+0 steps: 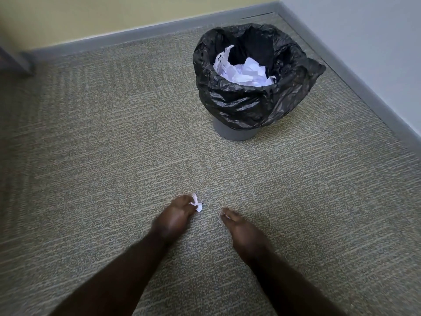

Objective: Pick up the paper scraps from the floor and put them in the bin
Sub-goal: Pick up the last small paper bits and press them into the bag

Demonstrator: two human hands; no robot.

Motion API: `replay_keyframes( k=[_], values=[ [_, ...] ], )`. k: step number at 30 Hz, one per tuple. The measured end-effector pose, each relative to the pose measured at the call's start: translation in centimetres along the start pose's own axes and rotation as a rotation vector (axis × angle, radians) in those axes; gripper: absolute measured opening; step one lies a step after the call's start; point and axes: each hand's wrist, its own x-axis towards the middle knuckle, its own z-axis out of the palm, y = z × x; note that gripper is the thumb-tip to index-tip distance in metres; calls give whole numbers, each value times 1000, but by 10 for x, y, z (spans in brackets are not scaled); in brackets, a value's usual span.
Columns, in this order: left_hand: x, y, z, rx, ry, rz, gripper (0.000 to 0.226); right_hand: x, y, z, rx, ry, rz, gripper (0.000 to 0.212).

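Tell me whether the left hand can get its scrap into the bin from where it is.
Probably yes. The left hand pinches a paper scrap, and only bare carpet lies between it and the open-topped bin, though it must travel forward and right.

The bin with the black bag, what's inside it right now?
The bin is lined with a black bag and holds a heap of white paper scraps. Whatever lies beneath that heap, and the bin's bottom, is covered.
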Motion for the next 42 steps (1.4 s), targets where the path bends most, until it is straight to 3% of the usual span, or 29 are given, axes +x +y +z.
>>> replay_keyframes(
  k=[4, 8, 11, 15, 19, 23, 26, 28, 30, 33, 35, 37, 39, 42],
  values=[
    [-1, 18, -8, -70, 47, -79, 29, -4, 2, 1, 21, 6, -1, 72],
    [-3, 31, -14, 114, 72, -53, 20, -6, 12, 3, 43, 46, 42, 74],
    [9, 37, -16, 150, 141, -33, 37, -3, 18, -9, 44, 109, 58, 76],
    [44, 56, -52, 0, 283, -78, 24, 6, 9, -62, 9, 337, -24, 62],
    [85, 91, -127, -23, 491, -28, 19, 12, -16, -143, 164, 556, -117, 41],
    [123, 119, -197, -63, 693, 5, 18, 28, -33, -218, 147, 753, -240, 42],
    [160, 133, -236, -39, 771, 3, 18, 54, -39, -267, 56, 860, -214, 47],
    [187, 135, -252, 1, 718, -71, 19, 74, -45, -294, 12, 846, -138, 47],
    [211, 137, -258, -13, 639, -166, 18, 90, -49, -312, -77, 729, -41, 44],
    [234, 136, -257, 25, 556, -230, 17, 109, -53, -321, -144, 652, 94, 23],
    [240, 134, -253, 20, 551, -260, 17, 116, -54, -324, -195, 620, 159, 30],
    [241, 134, -247, 0, 563, -263, 18, 125, -52, -324, -200, 574, 162, 18],
    [239, 138, -243, -45, 536, -237, 22, 128, -56, -324, -168, 563, 122, 40],
    [239, 140, -247, -64, 477, -213, 30, 127, -58, -325, -145, 555, 99, 48]
  ],
)
